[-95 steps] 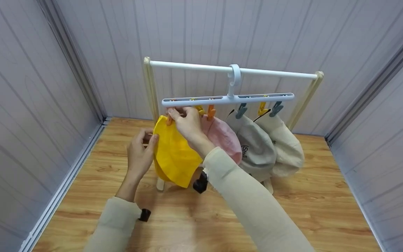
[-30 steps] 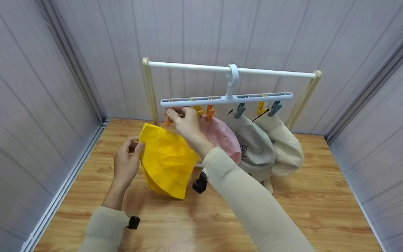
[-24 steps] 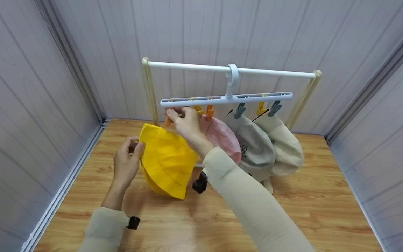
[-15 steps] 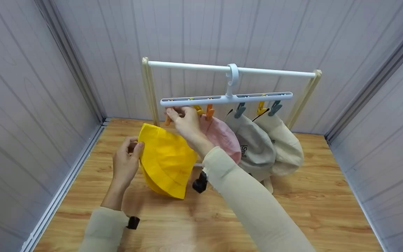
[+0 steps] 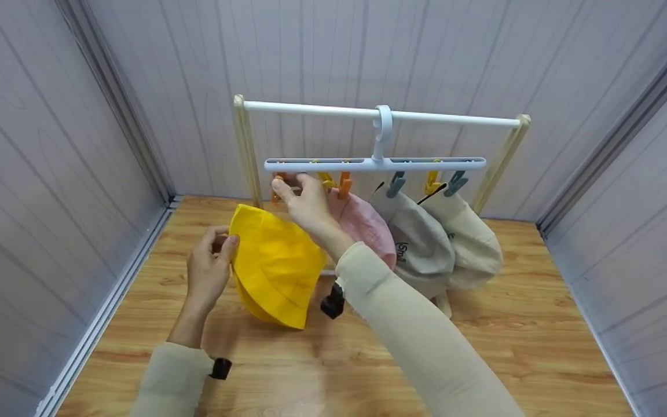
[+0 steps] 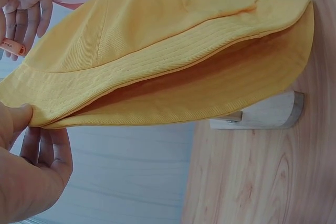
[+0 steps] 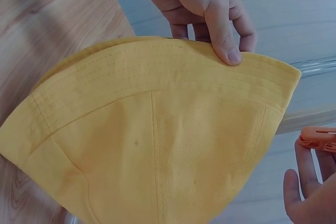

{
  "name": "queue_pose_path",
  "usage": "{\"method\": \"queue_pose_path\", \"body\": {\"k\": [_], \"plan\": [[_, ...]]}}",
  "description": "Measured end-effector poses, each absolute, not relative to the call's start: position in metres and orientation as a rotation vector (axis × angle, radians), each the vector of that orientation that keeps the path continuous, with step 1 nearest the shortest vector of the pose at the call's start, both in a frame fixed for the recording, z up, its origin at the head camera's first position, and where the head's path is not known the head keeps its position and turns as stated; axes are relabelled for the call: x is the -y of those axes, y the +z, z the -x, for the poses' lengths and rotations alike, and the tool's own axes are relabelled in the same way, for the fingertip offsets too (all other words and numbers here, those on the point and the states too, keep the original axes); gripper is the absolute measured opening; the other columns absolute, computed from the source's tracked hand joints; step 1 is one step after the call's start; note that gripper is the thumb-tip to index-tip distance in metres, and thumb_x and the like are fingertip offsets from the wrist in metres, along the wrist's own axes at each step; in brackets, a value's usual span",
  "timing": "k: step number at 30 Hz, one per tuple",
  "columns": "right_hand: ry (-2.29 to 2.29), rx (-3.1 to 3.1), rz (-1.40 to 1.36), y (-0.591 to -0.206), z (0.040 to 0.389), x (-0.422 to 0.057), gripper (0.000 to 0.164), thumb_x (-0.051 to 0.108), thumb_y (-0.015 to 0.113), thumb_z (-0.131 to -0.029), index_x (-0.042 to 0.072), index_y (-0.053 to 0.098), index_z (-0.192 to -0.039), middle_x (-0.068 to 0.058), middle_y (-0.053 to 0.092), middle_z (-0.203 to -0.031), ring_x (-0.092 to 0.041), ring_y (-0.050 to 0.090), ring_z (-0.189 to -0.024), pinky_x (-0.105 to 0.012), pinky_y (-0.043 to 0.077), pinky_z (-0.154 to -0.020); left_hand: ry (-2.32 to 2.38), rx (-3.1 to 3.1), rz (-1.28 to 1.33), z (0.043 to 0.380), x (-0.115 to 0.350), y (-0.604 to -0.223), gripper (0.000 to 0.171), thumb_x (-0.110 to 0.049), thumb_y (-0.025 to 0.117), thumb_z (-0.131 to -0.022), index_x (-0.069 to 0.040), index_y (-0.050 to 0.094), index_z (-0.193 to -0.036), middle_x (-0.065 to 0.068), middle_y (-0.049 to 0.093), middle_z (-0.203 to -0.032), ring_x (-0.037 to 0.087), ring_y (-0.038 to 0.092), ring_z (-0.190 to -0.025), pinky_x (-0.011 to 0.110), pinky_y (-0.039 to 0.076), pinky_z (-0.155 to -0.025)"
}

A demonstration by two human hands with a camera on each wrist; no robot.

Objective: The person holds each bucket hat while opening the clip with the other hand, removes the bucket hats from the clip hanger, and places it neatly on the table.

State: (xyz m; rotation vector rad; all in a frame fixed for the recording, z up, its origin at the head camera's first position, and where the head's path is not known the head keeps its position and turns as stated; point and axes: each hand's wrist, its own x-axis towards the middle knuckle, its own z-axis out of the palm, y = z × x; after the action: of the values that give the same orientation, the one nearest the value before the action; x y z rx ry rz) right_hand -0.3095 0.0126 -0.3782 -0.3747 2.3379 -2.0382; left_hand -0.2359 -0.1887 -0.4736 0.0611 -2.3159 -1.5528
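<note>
In the head view my left hand pinches the brim of a yellow bucket hat between thumb and fingers. The left wrist view shows the hat with its brim folded together, apart from the clips. My right hand is up at the left end of a white clip hanger. It pinches an orange clothespin, which also shows in the right wrist view as an orange clip with nothing seen in it.
The hanger's hook sits over a white rod on a wooden-legged rack. A pink hat, a grey hat and a cream hat hang from other clips. Wood-grain floor lies below, panelled walls around.
The yellow hat has moved down and left in my left hand, away from the orange clothespin. My right hand has stayed at that clothespin. The hanger's right end has dipped slightly.
</note>
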Motion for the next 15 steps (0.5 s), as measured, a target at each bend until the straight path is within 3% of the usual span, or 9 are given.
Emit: {"method": "queue_pose_path", "body": {"k": [7, 15], "plan": [[-1.984, -2.365, 0.387, -0.3795, 0.3082, -0.0142, 0.038, 0.034, 0.067, -0.106, 0.012, 0.067, -0.136, 0.003, 0.07, -0.123, -0.012, 0.064, -0.114, -0.029, 0.055, -0.103, -1.539, 2.314, -0.057, 0.2355, 0.1888, -0.4737, 0.022, -0.024, 0.06, -0.111, -0.01, 0.068, -0.125, 0.012, 0.069, -0.106, 0.02, 0.06, -0.095, 0.023, 0.052, -0.078], [-2.002, -2.359, 0.422, -0.3797, 0.3101, -0.0149, 0.038, 0.031, 0.067, -0.106, 0.009, 0.067, -0.137, 0.002, 0.071, -0.123, -0.013, 0.064, -0.114, -0.029, 0.054, -0.102, -1.537, 2.324, -0.029, 0.2343, 0.189, -0.4732, 0.025, -0.027, 0.061, -0.11, -0.011, 0.068, -0.127, 0.01, 0.07, -0.106, 0.019, 0.061, -0.095, 0.024, 0.053, -0.079]]}}
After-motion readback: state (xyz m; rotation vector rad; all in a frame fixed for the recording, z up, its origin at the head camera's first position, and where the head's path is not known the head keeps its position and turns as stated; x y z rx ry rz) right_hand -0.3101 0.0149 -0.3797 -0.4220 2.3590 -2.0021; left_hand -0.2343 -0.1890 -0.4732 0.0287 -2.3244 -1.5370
